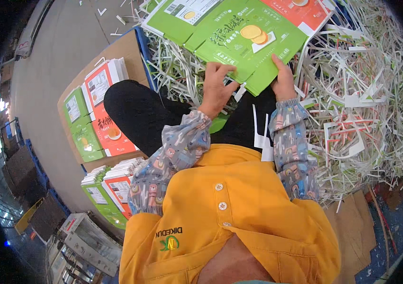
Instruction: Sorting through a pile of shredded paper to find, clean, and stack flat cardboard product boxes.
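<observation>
A stack of flat printed carton sheets [263, 59], green with an orange-red part at the far right, lies tilted in front of me above my knees. My right hand [283, 81] grips its near right edge, thumb on top and the other fingers hidden beneath. At the near left edge, my left hand [218, 89] has its fingers curled and the thumb drawn in toward the index finger. Whatever sits between those fingertips is too small to make out. A small white paper scrap [240, 93] shows beside the left thumb, under the sheet's edge.
Paper trimmings [367, 104] heap up on the right and behind the sheets. To my left, stacks of green and red carton sheets [99, 109] rest on brown cardboard [128, 47], with another stack [111, 189] nearer. White strips [261, 135] lie on my lap. Grey floor [64, 52] stretches beyond.
</observation>
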{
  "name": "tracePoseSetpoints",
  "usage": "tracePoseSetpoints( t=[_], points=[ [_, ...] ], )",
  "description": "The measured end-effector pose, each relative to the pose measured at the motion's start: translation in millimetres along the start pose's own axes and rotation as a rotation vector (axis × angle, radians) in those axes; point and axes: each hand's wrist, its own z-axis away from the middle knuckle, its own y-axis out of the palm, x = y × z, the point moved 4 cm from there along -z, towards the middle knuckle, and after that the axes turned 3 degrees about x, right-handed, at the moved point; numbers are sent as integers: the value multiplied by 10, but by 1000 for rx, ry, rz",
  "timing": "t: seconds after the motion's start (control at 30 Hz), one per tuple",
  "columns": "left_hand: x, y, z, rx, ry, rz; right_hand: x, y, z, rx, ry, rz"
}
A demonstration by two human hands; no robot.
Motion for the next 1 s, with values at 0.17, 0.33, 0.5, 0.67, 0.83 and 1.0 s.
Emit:
tracePoseSetpoints(
  t=[0.17, 0.33, 0.5, 0.67, 0.83, 1.0],
  points=[
    [49, 50, -140, 402, 236, -5, -2, 1, 4, -20, 4, 13],
    [75, 32, -258, 501, 412, -117, 0, 44, 32, -24, 22, 11],
    [41, 66, -277, 548, 494, -171, -19, -7, 18, -15, 16, -4],
    [-48, 12, -210, 422, 566, -280, -19, 8, 28, -23, 26, -7],
    [-146, -56, -164, 290, 519, -304, -35, -31, -22, -25, 35, -49],
    [-123, 9, -86, 180, 347, -233, -62, -54, -47, -71, 75, -66]
  ],
)
